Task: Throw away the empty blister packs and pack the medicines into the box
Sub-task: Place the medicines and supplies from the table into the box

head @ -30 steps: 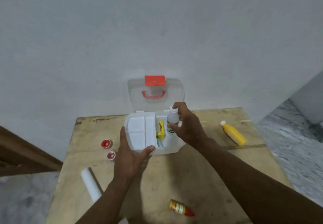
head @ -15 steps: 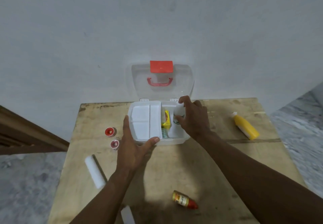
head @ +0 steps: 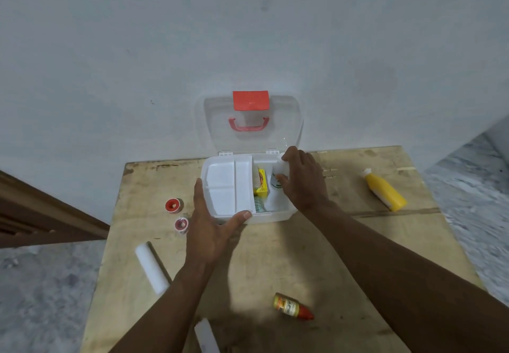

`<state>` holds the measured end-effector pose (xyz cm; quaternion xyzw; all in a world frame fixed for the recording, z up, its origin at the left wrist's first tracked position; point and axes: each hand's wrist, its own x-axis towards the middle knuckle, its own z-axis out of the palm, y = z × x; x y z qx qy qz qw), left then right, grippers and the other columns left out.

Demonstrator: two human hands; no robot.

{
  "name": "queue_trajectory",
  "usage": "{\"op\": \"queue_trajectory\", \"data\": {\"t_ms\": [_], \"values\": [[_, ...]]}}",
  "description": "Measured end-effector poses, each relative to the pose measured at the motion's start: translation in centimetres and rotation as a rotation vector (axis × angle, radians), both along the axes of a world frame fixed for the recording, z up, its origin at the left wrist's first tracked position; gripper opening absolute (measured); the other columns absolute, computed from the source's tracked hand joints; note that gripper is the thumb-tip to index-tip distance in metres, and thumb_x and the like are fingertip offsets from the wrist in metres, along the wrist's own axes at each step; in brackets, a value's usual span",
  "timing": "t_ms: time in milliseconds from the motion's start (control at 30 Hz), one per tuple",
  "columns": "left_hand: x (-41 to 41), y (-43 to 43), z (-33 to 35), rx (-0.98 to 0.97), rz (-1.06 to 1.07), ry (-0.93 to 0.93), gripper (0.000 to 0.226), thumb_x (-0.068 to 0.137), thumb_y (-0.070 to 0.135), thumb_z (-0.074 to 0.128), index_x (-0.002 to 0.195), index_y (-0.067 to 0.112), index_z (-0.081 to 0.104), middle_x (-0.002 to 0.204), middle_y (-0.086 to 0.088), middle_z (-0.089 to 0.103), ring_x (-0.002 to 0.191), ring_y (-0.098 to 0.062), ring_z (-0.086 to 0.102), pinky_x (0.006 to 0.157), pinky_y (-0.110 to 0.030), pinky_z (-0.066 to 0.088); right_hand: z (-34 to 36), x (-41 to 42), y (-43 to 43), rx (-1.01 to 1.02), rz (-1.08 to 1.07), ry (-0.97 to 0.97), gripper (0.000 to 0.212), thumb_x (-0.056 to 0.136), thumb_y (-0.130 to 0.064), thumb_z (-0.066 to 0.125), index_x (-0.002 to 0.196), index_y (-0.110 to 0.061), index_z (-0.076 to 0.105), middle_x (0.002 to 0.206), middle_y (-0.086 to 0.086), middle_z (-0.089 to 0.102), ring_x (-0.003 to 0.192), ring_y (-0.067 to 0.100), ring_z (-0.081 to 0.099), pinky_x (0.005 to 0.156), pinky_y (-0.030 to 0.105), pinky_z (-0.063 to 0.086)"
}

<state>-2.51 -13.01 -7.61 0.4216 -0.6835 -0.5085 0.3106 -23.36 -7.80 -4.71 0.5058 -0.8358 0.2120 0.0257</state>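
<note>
Two hands are on the job. The right hand [head: 303,179] has its fingers [head: 292,154] curled around a small white plastic bottle with green print [head: 276,180], which sits low inside the right compartment of the open white plastic medicine box [head: 272,216], just beside a yellow cardboard carton [head: 261,184]. Whether the bottle's base touches the box floor cannot be told. The left hand [head: 209,231] braces the box's front-left corner with fingers straight along the side wall, thumb flat on the front wall, gripping nothing. A white divided tray insert [head: 223,184] covers the left half of the box, and the clear lid with red latch and handle [head: 286,121] stands open against the wall. The step in hand looks like seating the bottle. To do it well, lower it straight down into the gap right of the carton, set it against the side wall so room is left, and let go only once it rests. The left hand should hold the box firm so it doesn't slide on the wooden counter [head: 289,256]. Packing looks about half done: a yellow squeeze bottle [head: 384,193] lies well to the right, a small red-capped bottle with a yellow label [head: 293,306] lies near the front, and two red-and-white tape rolls [head: 173,205] plus a white cylindrical roll [head: 151,268] lie to the left. A flat white strip [head: 206,336] at the near edge could be a blister pack, too unclear to say.
</note>
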Motion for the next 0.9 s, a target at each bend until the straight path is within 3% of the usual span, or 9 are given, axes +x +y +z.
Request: {"op": "queue_trajectory", "data": {"t_ms": [100,367,533,733,800,900], "values": [[0.1,0.0,-0.1,0.006,0.005,-0.008,0.101,0.066,0.054,0.080,0.146,0.031,0.022,0.133,0.013,0.049,0.121,-0.010,0.053,0.086,-0.032,0.059,0.2,-0.1,0.0,0.020,0.022,-0.062,0.041,0.073,-0.006,0.075,0.107,-0.004,0.051,0.101,0.016,0.062,0.091,0.038,0.057,0.077,0.045,0.050],[0.1,-0.4,-0.2,0.032,-0.003,-0.028,0.105,0.065,0.054,0.082,0.147,0.031,0.021,0.132,0.016,0.050,0.121,-0.006,0.052,0.089,-0.037,0.058,0.5,-0.1,0.5,0.022,0.033,-0.127,0.043,0.078,-0.003,0.071,0.115,-0.006,0.050,0.108,0.016,0.058,0.097,0.034,0.054,0.081,0.039,0.045],[0.3,-0.4,0.0,0.032,-0.019,-0.041,0.115,0.060,0.061,0.082,0.149,0.031,0.016,0.137,0.011,0.048,0.124,-0.012,0.051,0.091,-0.043,0.056,1.2,0.2,0.8,0.016,0.029,-0.131,0.042,0.078,-0.006,0.075,0.115,-0.007,0.054,0.110,0.015,0.058,0.099,0.032,0.055,0.085,0.036,0.045],[0.4,-0.2,1.0,-0.007,-0.102,0.000,0.092,0.070,0.039,0.083,0.141,0.030,0.024,0.116,0.042,0.045,0.113,0.016,0.048,0.078,-0.007,0.051,2.3,0.7,3.2,-0.008,-0.063,-0.109,0.037,0.080,-0.009,0.071,0.114,-0.003,0.057,0.106,0.019,0.061,0.097,0.037,0.057,0.083,0.038,0.045],[0.8,-0.4,0.9,-0.001,-0.131,-0.014,0.096,0.070,0.040,0.082,0.143,0.030,0.021,0.120,0.038,0.046,0.114,0.014,0.049,0.082,-0.012,0.052,2.3,0.9,4.6,0.005,-0.112,-0.115,0.036,0.082,-0.011,0.070,0.115,-0.003,0.057,0.107,0.020,0.060,0.098,0.039,0.056,0.083,0.039,0.044],[1.4,-0.7,0.9,0.015,-0.163,-0.060,0.106,0.070,0.041,0.083,0.149,0.028,0.013,0.137,0.014,0.046,0.123,-0.009,0.049,0.099,-0.038,0.050,2.2,0.9,6.9,0.027,-0.200,-0.146,0.038,0.085,-0.017,0.069,0.118,-0.004,0.055,0.109,0.020,0.059,0.101,0.040,0.055,0.085,0.042,0.044]]}}
